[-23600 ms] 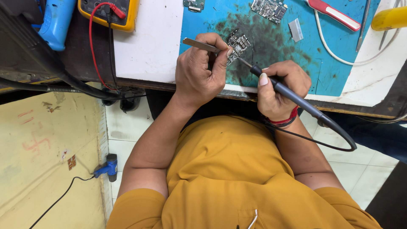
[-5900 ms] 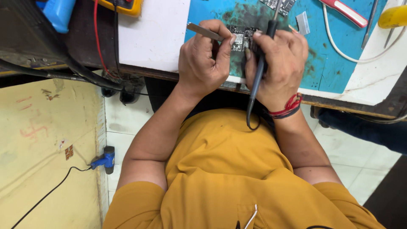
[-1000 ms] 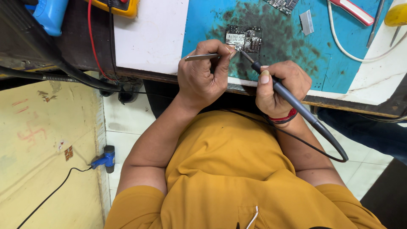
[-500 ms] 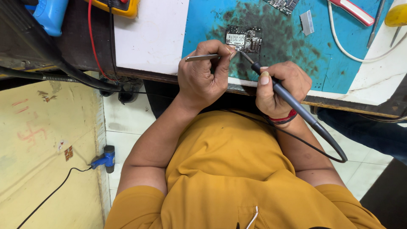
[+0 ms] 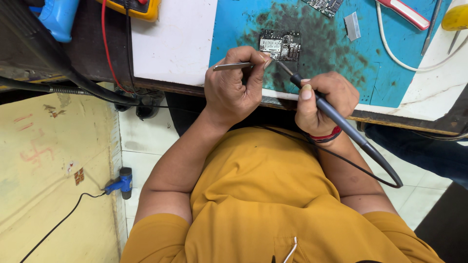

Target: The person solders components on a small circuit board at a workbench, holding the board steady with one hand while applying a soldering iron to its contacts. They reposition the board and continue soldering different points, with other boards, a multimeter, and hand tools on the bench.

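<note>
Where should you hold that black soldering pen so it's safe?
Probably by the thick black handle, where the right hand wraps it now, coming from the cord end. The thin metal tip points at the small circuit board, so fingers stay behind it.

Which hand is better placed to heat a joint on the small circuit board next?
Probably the right hand: it grips the soldering iron, whose tip sits at the circuit board's near edge. The left hand holds tweezers beside the board.
</note>
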Demonstrator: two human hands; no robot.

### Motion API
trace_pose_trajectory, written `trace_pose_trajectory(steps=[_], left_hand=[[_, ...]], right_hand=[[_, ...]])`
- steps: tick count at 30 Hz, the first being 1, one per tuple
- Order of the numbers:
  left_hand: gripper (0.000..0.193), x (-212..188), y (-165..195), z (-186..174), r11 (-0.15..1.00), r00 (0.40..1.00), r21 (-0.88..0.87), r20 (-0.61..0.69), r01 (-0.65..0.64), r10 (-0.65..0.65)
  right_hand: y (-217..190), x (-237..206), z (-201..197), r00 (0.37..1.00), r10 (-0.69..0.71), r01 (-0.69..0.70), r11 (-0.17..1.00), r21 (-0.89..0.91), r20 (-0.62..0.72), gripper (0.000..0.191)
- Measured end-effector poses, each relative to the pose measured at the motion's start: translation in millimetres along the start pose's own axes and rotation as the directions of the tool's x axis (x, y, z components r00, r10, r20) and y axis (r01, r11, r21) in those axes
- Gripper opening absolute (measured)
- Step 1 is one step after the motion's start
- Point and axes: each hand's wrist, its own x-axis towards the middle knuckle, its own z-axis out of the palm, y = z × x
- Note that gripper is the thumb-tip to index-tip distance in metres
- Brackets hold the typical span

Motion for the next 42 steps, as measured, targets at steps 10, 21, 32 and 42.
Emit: trace_pose_trajectory(steps=[10, 21, 32, 42], left_hand=[[0.016, 0.3, -1.1, 0.3, 1.000, 1.000, 0.017, -0.004, -0.020, 0.020], [0.016, 0.3, -0.5, 0.0, 1.000, 1.000, 0.012, -0.005, -0.015, 0.015], [0.016, 1.4, 0.0, 0.0, 1.000, 1.000, 0.009, 0.000, -0.010, 0.010], [0.016, 1.0, -1.1, -0.8, 1.000, 1.000, 0.006, 0.009, -0.025, 0.025]], right_hand=[[1.9, -1.4, 0.9, 1.000, -0.003, 0.003, 1.000, -0.011, -0.002, 0.012], [1.9, -1.5, 2.0, 1.000, 0.007, -0.007, 1.000, -0.015, -0.027, 0.010], [1.8, -0.8, 1.6, 1.000, 0.007, -0.007, 1.000, -0.014, -0.029, 0.010], [1.3, -1.5, 2.2, 1.000, 0.009, -0.009, 1.000, -0.008, -0.025, 0.010]])
